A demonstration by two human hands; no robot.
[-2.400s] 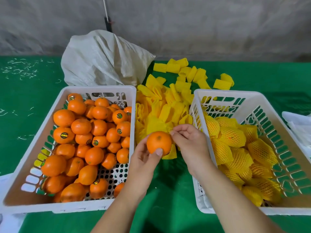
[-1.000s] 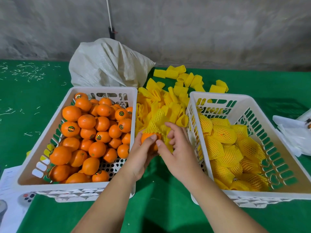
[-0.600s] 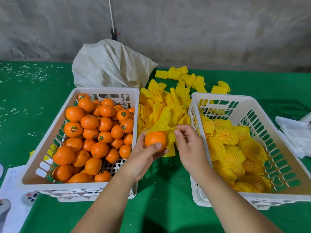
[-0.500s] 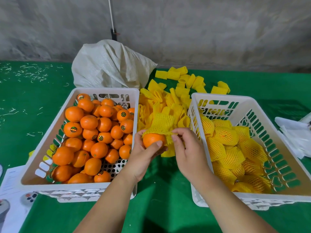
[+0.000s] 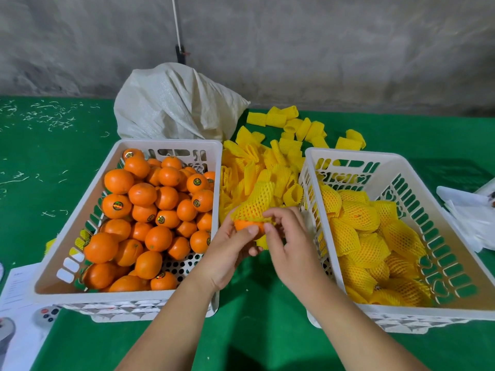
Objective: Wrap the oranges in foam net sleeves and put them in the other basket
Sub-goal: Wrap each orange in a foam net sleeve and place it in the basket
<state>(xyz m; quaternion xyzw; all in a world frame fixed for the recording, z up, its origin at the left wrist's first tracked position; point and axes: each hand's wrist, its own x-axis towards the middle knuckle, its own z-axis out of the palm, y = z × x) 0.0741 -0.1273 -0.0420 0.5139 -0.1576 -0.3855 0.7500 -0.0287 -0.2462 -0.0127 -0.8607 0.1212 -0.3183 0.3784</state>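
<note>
Green table [image 5: 262, 341]: left hand [image 5: 227, 253] holding orange [image 5: 247, 228], right hand [image 5: 290, 245] pulling net [image 5: 257, 203] on; many wrapped, many bare oranges [image 5: 150, 210] waiting.

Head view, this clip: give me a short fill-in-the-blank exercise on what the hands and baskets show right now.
1. The left hand holds one orange that a yellow foam net sleeve covers only ____.
2. The right hand pinches the sleeve's ____ edge.
3. The bare oranges fill the basket on the person's ____.
4. The fruit in the right basket is all ____ in yellow net.

Missing words: partly; lower; left; wrapped
</note>
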